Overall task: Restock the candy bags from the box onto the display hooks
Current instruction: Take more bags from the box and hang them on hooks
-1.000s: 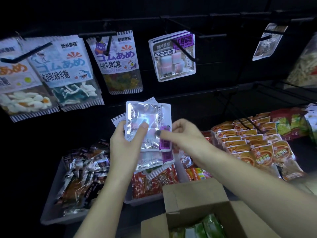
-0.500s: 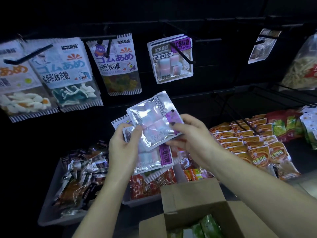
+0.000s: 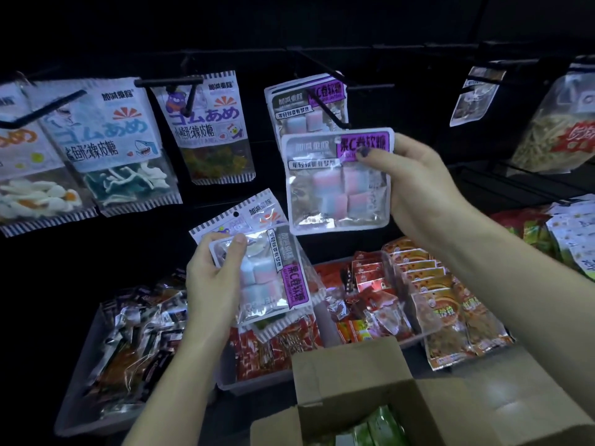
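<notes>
- While the right hand (image 3: 415, 185) grips a purple-labelled candy bag (image 3: 338, 181) by its right edge, thumb pressed on the label, the bag is upright and its top corner overlaps the tip of the display hook (image 3: 325, 107).
- On that hook hang matching purple bags (image 3: 302, 101), just behind and above the held one.
- Lower left, the left hand (image 3: 212, 278) clutches a small stack of bags (image 3: 270, 272), thumb across the front; a purple-labelled one lies sideways on top of a striped-edged one.
- To the left hang a bear gummy bag (image 3: 206, 123), a shark gummy bag (image 3: 109, 143) and an egg gummy bag (image 3: 29, 175), each on its own hook.
- Below the hands sit trays: a grey bin (image 3: 77, 397) of dark wrapped snacks at left, red packets (image 3: 273, 346) in the middle, orange packets (image 3: 428, 278) in rows at right.
- At the bottom edge the cardboard box (image 3: 347, 381) stands open, green bags (image 3: 383, 426) showing inside.
- Far right hangs a large bag of pale strips (image 3: 553, 130).
</notes>
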{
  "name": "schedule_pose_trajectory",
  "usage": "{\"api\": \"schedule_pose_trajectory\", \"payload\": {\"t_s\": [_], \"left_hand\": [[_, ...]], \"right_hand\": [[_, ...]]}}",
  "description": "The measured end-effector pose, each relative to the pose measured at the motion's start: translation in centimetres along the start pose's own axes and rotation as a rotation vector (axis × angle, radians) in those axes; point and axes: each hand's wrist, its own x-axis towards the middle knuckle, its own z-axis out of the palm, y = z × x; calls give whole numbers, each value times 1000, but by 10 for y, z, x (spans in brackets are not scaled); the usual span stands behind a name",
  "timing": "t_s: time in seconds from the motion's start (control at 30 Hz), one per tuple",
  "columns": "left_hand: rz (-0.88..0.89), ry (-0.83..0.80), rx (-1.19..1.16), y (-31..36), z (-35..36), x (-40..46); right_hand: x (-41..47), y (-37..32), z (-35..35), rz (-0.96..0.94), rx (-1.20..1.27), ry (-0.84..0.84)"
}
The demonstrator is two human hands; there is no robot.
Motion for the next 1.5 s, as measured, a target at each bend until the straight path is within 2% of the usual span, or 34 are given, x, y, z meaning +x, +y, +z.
{"api": "schedule_pose_trajectory", "payload": {"t_s": [0.63, 0.87, 1.23, 1.43, 1.5], "left_hand": [[0, 8, -13, -5, 3, 4], [15, 6, 2, -4, 3, 6], [40, 13, -37, -7, 3, 17], [40, 25, -48, -3, 1, 14], [13, 17, -55, -2, 0, 14]], "right_hand": [[20, -3, 1, -21, -86, 112], [60, 4, 12, 42, -133, 85], [129, 13, 36, 38, -265, 241], [90, 27, 32, 82, -473, 420], [51, 44, 35, 142, -469, 386]]}}
